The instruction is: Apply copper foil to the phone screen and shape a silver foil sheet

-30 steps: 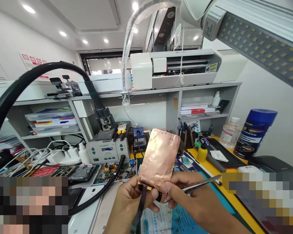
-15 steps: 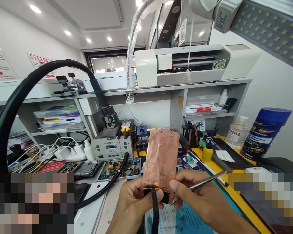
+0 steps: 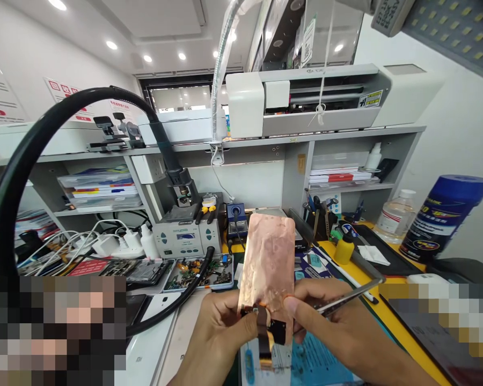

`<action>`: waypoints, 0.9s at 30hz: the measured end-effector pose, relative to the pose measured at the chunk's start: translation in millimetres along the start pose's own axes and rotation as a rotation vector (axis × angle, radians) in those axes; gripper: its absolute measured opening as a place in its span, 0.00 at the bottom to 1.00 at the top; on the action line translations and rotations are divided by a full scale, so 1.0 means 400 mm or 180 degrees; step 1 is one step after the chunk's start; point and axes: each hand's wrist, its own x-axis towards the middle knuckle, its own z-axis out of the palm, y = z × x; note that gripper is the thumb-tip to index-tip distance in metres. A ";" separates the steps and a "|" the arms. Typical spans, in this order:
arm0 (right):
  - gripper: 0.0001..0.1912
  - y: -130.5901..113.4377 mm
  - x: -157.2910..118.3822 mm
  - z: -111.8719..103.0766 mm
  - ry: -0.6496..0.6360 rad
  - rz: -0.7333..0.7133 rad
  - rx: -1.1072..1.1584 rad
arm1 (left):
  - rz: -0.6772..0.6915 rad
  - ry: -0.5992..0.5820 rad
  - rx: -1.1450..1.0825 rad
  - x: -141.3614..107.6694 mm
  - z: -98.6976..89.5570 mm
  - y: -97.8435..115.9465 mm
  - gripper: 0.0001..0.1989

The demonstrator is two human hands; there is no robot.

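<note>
Low on the copper sheet [image 3: 269,257], the left hand [image 3: 219,328] and right hand [image 3: 332,328] gripped opposite edges, the right also holding a metal tool [image 3: 346,299].

Electronics repair wkshop, judging by soldering stn [image 3: 235,210], ctrl box [image 3: 185,240], tools [image 3: 326,221] & misc. circuit pts [image 3: 224,275].

Bench top [image 3: 406,346]: yellow surface visible at right. Standing on it are a yellow bottle [image 3: 343,251] and a blue-capped spray can [image 3: 446,220]. A black tray [image 3: 398,258] bears white tissue [image 3: 374,254]. The clear bottle [image 3: 394,217] stands beside this tray; its base is partly hidden, so its supporting surface cannot be confirmed. Toward the left, a parts tray [image 3: 221,287] sits in front of the grey control unit [image 3: 185,244]. The rear shelf [image 3: 292,187] carries a white roller machine [image 3: 245,104] on top and a paper stack [image 3: 334,178] in the right compartment.
</note>
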 end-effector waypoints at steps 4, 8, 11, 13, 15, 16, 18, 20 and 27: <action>0.18 0.000 -0.001 -0.004 -0.0038 -0.0003 -0.0010 | 0.0127 -0.0077 0.0137 -0.001 -0.014 -0.003 0.19; 0.18 -0.002 0.000 -0.007 -0.0039 0.0007 0.0087 | 0.0097 -0.0141 0.0329 -0.003 -0.026 -0.003 0.18; 0.17 0.000 0.000 -0.009 -0.0060 0.0031 0.0274 | 0.0013 -0.0302 0.0319 -0.005 -0.031 -0.003 0.18; 0.17 0.007 0.002 -0.011 -0.0090 0.0067 0.0434 | -0.0025 -0.0366 0.0297 -0.005 -0.034 -0.005 0.19; 0.17 0.016 0.005 -0.013 -0.0128 0.0096 0.0588 | -0.0038 -0.0387 0.0307 -0.004 -0.038 -0.007 0.20; 0.16 0.020 0.007 -0.014 -0.0143 0.0106 0.0671 | -0.0046 -0.0398 0.0322 -0.004 -0.040 -0.007 0.21; 0.16 0.027 0.012 -0.016 -0.0155 0.0124 0.0826 | -0.0081 -0.0491 0.0372 -0.003 -0.045 -0.001 0.21; 0.16 0.030 0.016 -0.018 -0.0153 0.0151 0.0958 | -0.0184 -0.0665 0.0398 -0.002 -0.047 0.009 0.22; 0.16 0.026 0.023 -0.032 -0.0230 0.0130 0.0967 | -0.0400 -0.0836 0.0264 0.003 -0.055 0.020 0.28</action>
